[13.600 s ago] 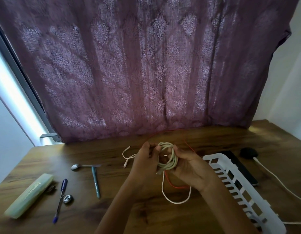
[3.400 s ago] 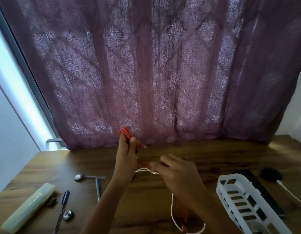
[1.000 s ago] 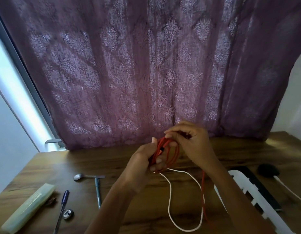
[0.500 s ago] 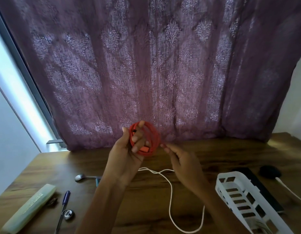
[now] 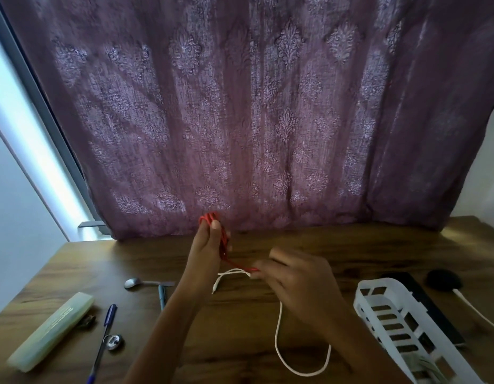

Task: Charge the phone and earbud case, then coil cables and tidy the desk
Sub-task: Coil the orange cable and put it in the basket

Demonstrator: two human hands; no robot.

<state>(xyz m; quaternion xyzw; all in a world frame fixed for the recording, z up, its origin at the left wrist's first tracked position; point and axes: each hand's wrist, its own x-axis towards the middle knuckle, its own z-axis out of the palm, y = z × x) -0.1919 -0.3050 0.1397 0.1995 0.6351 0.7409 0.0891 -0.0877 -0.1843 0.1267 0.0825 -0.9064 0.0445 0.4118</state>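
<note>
My left hand [image 5: 205, 252] is raised above the desk with a coil of red cable [image 5: 222, 239] looped round its fingers. A loose red strand runs from the coil down to my right hand [image 5: 298, 284], which pinches its end. A white cable [image 5: 279, 322] lies loose on the wooden desk [image 5: 337, 250] beneath my hands. At the right lies the black phone [image 5: 423, 300], partly hidden by a white basket [image 5: 398, 317]. A black earbud case [image 5: 443, 278] with a white cable [image 5: 478, 314] plugged in sits at the far right.
On the left of the desk lie a pale green case [image 5: 50, 328], a blue pen [image 5: 103, 342], a small round metal object [image 5: 113, 342], a spoon [image 5: 140, 283] and a teal pen [image 5: 162, 296]. A purple curtain [image 5: 240, 120] hangs behind the desk.
Half a second ago the red coil was held open and round in my left hand. Now it is flattened against the fingers, and my right hand has drawn the free end out to the right.
</note>
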